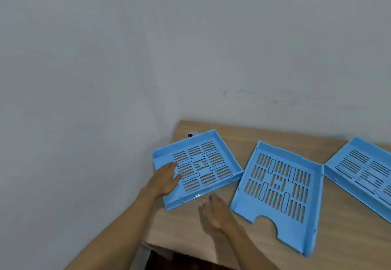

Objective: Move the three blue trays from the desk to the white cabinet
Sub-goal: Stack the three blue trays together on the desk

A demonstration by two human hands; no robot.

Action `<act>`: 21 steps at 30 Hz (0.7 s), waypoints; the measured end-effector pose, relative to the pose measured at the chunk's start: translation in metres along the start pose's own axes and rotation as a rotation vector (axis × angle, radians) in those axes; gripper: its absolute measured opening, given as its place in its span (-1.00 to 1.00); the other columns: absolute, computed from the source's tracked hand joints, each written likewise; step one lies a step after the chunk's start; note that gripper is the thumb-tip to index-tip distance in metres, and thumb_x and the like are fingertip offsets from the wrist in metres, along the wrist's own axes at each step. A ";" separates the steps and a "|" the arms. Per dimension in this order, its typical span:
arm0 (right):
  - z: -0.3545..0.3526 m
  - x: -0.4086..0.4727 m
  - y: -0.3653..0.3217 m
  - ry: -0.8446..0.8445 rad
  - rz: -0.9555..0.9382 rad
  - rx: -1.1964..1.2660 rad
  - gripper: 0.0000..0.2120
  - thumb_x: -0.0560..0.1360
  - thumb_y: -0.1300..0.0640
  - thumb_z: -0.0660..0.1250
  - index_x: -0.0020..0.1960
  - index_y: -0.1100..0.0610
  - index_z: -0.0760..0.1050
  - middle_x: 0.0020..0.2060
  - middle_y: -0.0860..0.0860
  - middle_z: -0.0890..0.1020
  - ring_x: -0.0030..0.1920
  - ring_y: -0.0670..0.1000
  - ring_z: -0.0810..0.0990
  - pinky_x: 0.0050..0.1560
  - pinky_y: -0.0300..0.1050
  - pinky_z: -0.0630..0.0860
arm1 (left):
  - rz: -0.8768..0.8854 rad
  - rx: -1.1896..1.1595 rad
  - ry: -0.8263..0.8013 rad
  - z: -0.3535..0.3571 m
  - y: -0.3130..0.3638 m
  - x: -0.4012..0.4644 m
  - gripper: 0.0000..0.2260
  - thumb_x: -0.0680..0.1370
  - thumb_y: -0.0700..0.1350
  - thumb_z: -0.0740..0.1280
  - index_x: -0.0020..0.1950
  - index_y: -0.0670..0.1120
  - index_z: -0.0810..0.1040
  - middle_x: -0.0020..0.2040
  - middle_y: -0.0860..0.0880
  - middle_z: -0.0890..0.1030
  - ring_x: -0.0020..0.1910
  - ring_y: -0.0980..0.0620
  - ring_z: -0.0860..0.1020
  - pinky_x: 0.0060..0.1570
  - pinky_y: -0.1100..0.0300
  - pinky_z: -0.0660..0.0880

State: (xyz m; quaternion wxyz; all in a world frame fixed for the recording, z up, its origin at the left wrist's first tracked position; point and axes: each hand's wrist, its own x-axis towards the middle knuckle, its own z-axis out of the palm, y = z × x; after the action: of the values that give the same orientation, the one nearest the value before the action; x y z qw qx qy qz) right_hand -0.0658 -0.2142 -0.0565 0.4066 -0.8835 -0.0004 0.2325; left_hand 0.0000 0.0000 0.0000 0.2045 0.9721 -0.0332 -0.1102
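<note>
Three light blue slotted trays lie on the wooden desk (264, 134). The left tray (201, 164) sits at the desk's left corner. My left hand (166, 180) grips its left edge, thumb inside the tray. The middle tray (277, 187) has a round notch in its near edge. The right tray (364, 170) is cut off by the frame's right edge. My right hand (215, 213) hovers with fingers spread just in front of the left tray's near rim, holding nothing. The white cabinet is not in view.
Grey walls meet in a corner right behind the desk's left end. A small dark and white object (191, 134) peeks out behind the left tray. The desk's near edge runs below my forearms, with a dark gap underneath.
</note>
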 end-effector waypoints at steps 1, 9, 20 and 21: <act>0.004 0.005 -0.003 0.024 0.026 0.039 -0.45 0.63 -0.12 0.06 0.53 0.13 0.20 0.50 0.11 0.34 0.47 0.12 0.34 0.46 0.08 0.30 | 0.002 -0.015 0.003 -0.001 -0.004 0.006 -0.52 0.65 0.09 0.14 0.49 -0.13 0.27 0.48 -0.11 0.38 0.45 -0.09 0.33 0.39 0.10 0.24; 0.028 0.044 -0.033 0.209 0.204 0.285 -0.39 0.64 -0.10 0.10 0.59 0.16 0.06 0.55 0.13 0.24 0.52 0.15 0.25 0.50 0.12 0.25 | 0.011 -0.018 -0.108 -0.010 -0.043 0.081 -0.48 0.66 0.05 0.12 0.55 -0.17 0.16 0.55 -0.15 0.23 0.53 -0.11 0.20 0.49 0.02 0.17; 0.044 0.079 -0.042 0.440 0.257 0.379 -0.47 0.63 0.00 0.19 0.55 0.07 0.16 0.48 0.05 0.36 0.45 0.08 0.38 0.44 0.10 0.35 | 0.022 -0.026 -0.106 -0.007 -0.100 0.160 -0.48 0.62 -0.01 0.23 0.50 -0.22 0.22 0.45 -0.23 0.35 0.42 -0.19 0.33 0.35 0.00 0.27; 0.045 0.081 -0.043 0.441 0.266 0.385 -0.47 0.63 0.01 0.18 0.55 0.07 0.16 0.47 0.05 0.37 0.44 0.09 0.39 0.44 0.10 0.36 | 0.011 -0.003 -0.105 -0.005 -0.101 0.163 -0.45 0.62 0.00 0.23 0.51 -0.23 0.18 0.46 -0.24 0.34 0.42 -0.22 0.32 0.36 -0.02 0.27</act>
State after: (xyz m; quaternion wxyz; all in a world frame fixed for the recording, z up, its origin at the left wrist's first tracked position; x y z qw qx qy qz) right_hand -0.0037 -0.1376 -0.0845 0.5225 -0.8118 0.2474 0.0823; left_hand 0.1615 0.0761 -0.0688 0.2045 0.9644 -0.0492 -0.1602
